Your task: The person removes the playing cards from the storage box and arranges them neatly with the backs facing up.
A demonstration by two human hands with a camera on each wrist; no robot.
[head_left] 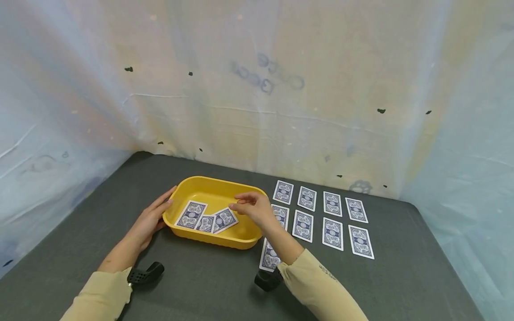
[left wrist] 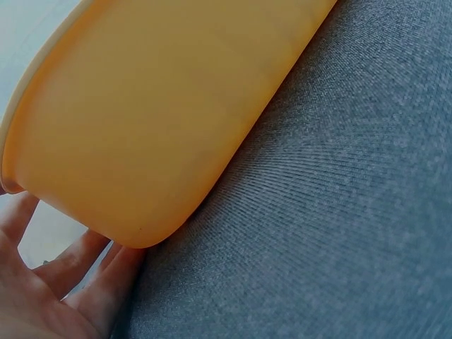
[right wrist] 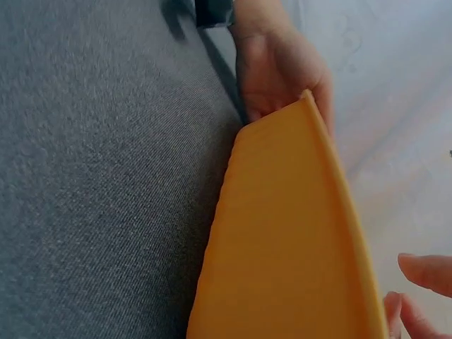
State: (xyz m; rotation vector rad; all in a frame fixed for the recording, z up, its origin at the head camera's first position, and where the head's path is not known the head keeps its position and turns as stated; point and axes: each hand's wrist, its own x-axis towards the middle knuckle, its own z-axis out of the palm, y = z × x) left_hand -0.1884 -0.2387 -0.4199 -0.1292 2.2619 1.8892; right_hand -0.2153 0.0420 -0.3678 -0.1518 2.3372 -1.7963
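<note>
A yellow plastic tray (head_left: 230, 241) stands on the dark table, with three playing cards (head_left: 192, 214) showing their blue-and-white backs inside it, two of them overlapping a third. My left hand (head_left: 147, 221) holds the tray's left end, thumb at the rim and other fingers against the outer wall; the left wrist view shows those fingers (left wrist: 78, 265) spread at the corner. Over the tray's right half hovers my right hand (head_left: 254, 207), its fingertips near the rightmost card. In the right wrist view its thumb and fingers (right wrist: 427, 274) are apart, nothing visible between them.
Right of the tray, several more playing cards (head_left: 333, 233) lie back up in rows; my right forearm partly covers two on the near left. A pale plastic sheet (head_left: 257, 89) hangs behind the table (head_left: 201, 285) and along its sides. Each wrist wears a black band (head_left: 146, 273).
</note>
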